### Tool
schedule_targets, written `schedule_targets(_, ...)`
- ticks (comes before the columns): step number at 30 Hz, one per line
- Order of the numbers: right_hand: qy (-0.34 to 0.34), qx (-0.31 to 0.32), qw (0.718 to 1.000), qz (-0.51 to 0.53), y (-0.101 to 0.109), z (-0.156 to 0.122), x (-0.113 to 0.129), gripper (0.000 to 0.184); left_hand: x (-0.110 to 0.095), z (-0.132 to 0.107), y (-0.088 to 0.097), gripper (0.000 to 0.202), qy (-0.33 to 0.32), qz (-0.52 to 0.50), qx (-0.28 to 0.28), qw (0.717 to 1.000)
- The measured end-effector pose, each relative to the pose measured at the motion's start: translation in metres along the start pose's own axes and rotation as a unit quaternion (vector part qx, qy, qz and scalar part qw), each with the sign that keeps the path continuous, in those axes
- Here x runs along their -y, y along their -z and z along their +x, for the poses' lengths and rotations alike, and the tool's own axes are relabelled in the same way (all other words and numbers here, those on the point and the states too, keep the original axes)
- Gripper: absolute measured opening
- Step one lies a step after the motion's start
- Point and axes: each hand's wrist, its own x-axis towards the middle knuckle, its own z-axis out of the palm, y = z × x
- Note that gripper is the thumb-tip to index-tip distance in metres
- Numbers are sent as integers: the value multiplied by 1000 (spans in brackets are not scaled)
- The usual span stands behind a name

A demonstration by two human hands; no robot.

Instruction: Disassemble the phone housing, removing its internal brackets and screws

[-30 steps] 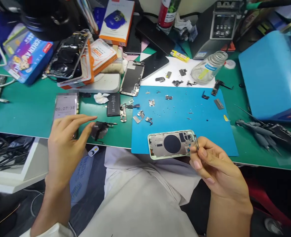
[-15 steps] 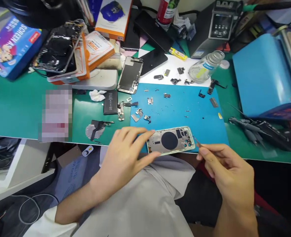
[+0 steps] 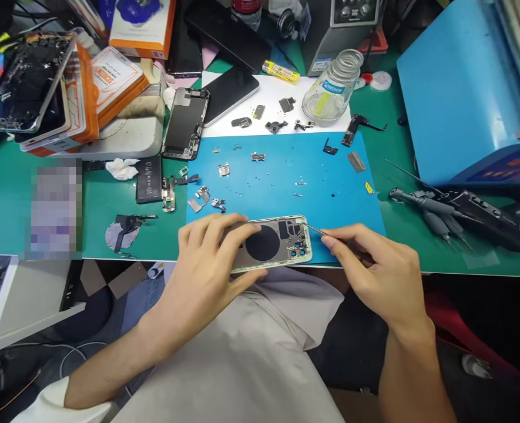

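An opened phone housing (image 3: 281,241) with a dark round coil lies at the near edge of the blue work mat (image 3: 286,176). My left hand (image 3: 207,264) grips its left end, fingers curled over the frame. My right hand (image 3: 374,273) pinches thin metal tweezers (image 3: 315,230), whose tips touch the housing's top right corner near the camera cutouts. Small screws and brackets (image 3: 222,170) are scattered across the mat behind the housing.
A black battery (image 3: 148,179), a phone screen (image 3: 184,124), a round flex part (image 3: 122,232) and a crumpled wipe lie to the left on the green mat. A glass bottle (image 3: 332,88), screwdrivers (image 3: 436,208) and a blue machine (image 3: 466,88) stand at the right. Boxes crowd the back left.
My left hand moved from the blurred phone at the left over to the housing and took hold of it. The tweezers came to the housing's upper right corner. The view shifted down.
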Motion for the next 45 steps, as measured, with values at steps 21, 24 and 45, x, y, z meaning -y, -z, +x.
schedule_targets(21, -45, 6, 986, 159, -2, -4, -18, 13, -24, 66, -31, 20, -140, 135, -48, 980)
schedule_targets(24, -42, 6, 985, 165, -1, -4, -20, 12, -15, 66, -22, 15, -107, 103, -61, 987)
schedule_targets(45, -69, -20, 966, 248, 0, -1, -14, 11, -6, 56, -15, 8, 34, -328, -95, 939)
